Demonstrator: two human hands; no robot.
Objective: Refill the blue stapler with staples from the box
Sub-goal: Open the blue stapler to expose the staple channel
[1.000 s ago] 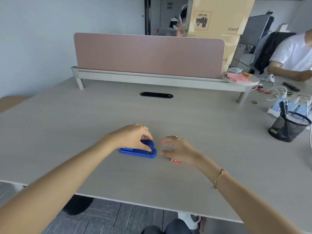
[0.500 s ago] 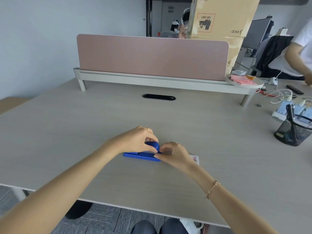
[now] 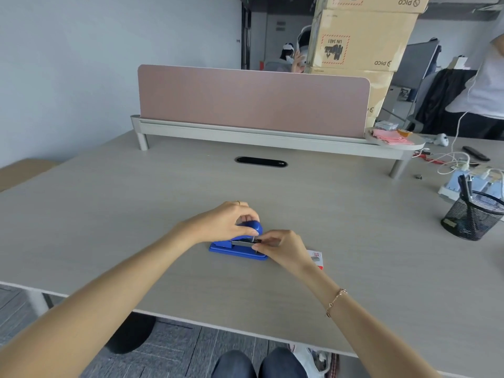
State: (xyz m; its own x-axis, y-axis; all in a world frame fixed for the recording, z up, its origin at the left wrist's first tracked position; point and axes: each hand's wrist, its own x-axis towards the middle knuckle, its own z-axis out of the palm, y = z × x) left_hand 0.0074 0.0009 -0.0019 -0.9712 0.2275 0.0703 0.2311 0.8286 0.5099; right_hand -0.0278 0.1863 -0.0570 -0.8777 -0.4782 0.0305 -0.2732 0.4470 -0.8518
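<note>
The blue stapler [image 3: 234, 249] lies on the desk in front of me, front end to the right. My left hand [image 3: 223, 223] grips its blue top cover [image 3: 252, 229] and holds it tilted up, so the metal staple channel [image 3: 242, 243] shows. My right hand [image 3: 281, 248] pinches at the front end of that channel; what its fingertips hold is hidden. The small red-and-white staple box [image 3: 316, 259] lies flat just right of my right hand, partly covered by the wrist.
A black mesh pen cup [image 3: 473, 218] stands at the right, with a power strip [image 3: 463, 184] and white cables behind it. A pink divider screen [image 3: 253, 102] runs along the back of the desk, cardboard boxes [image 3: 360, 45] behind it. A person stands at far right.
My right hand moved left from beside the box onto the stapler's front. My left hand has lifted the top cover, exposing the metal channel.
</note>
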